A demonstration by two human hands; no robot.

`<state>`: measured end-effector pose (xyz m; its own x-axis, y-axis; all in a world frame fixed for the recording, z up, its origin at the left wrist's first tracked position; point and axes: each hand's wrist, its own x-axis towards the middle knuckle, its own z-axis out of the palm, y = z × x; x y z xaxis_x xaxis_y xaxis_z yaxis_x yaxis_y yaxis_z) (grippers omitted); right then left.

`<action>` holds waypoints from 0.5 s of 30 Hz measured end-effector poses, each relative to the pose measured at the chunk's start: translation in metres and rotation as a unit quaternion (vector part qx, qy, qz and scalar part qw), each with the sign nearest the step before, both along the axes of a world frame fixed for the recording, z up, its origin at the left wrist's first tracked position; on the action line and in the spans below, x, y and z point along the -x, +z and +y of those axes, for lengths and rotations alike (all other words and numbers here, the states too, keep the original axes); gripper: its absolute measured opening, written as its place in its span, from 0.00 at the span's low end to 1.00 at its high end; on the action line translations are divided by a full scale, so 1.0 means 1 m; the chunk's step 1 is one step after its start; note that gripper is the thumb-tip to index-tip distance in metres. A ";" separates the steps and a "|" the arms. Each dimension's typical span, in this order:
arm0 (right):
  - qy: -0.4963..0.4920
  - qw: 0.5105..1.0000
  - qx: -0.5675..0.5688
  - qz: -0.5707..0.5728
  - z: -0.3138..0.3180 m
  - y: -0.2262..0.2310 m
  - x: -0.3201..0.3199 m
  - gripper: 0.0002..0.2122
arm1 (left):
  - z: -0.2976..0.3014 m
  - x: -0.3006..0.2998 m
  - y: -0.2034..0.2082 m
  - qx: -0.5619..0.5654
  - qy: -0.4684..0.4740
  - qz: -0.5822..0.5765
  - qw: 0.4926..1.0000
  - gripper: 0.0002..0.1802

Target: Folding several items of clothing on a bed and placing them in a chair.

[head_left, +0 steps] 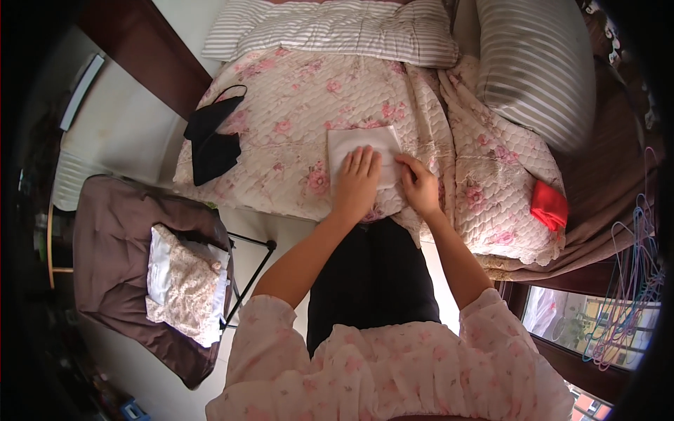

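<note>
A white, square folded cloth (386, 140) lies on the floral quilted bedspread (281, 151), close to the bed's near edge. Flat on its left half rests my left hand (358, 181), fingers stretched out and side by side. My right hand (420, 184) is at the cloth's right edge, its fingers curled and the thumb and forefinger pinching that edge. The palm side of the right hand is hidden. To the far left of the cloth lies a black garment with a thin strap (216, 140), out of reach of both hands.
Striped pillows (337, 35) line the bed's far side, and a larger striped cushion (537, 70) sits at the right. A folded red cloth (549, 205) lies near the right corner. A brown-covered chair (112, 259) holds folded clothes (186, 281). Hangers (632, 281) hang at right.
</note>
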<state>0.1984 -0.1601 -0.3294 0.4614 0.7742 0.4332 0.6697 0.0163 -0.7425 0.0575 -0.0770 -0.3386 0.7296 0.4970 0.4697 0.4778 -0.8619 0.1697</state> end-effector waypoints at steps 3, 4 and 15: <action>0.008 0.995 0.048 0.084 0.001 0.003 0.005 0.10 | 0.007 0.015 0.005 0.055 -0.021 -0.023 0.998 0.31; 0.002 0.998 0.032 0.063 0.003 -0.001 0.006 0.10 | 0.007 0.024 0.008 0.125 -0.024 -0.046 0.991 0.30; 0.079 0.997 0.006 0.007 0.001 -0.027 -0.022 0.11 | -0.057 0.286 0.063 0.695 0.214 -0.581 0.365 0.17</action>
<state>0.2209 -0.1592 -0.3562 0.3398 0.8421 0.4188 0.6496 0.1118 -0.7520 -0.2288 -0.1343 -0.2753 0.1546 0.7965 -0.5846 -0.5726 0.5544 0.6040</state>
